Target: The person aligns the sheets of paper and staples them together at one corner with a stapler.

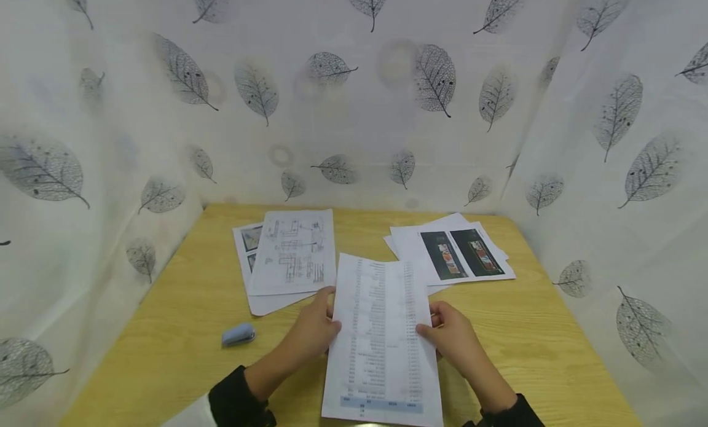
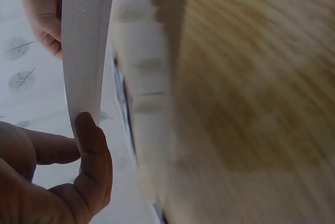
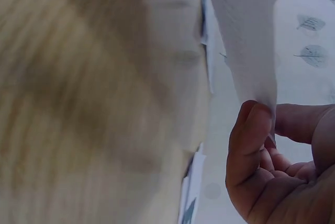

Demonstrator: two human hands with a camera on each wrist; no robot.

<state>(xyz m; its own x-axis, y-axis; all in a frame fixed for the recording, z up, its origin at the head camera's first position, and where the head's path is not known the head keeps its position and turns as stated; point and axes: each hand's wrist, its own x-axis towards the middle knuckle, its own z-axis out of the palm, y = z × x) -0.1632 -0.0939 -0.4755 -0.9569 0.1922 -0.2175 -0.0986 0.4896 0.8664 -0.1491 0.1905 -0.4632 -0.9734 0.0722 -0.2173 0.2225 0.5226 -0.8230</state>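
A printed sheet of paper [image 1: 381, 341] with columns of small text and a blue band along its near end is held above the table by both hands. My left hand [image 1: 312, 325] pinches its left edge, thumb on top. On the opposite edge my right hand [image 1: 450, 335] pinches it likewise. In the left wrist view the sheet [image 2: 86, 51] appears nearly edge-on between thumb and fingers of the left hand [image 2: 68, 171]. The right wrist view shows the paper [image 3: 248, 41] slightly bowed, its edge between thumb and fingers of the right hand [image 3: 277, 166]. Whether it is one sheet or several, I cannot tell.
A blue stapler [image 1: 238, 335] lies on the wooden table [image 1: 531, 341] left of my left hand. Behind it sit overlapping sheets with line drawings [image 1: 295, 252]. Back right are papers with dark printed pictures [image 1: 464, 252]. A leaf-patterned curtain [image 1: 354, 126] surrounds the table.
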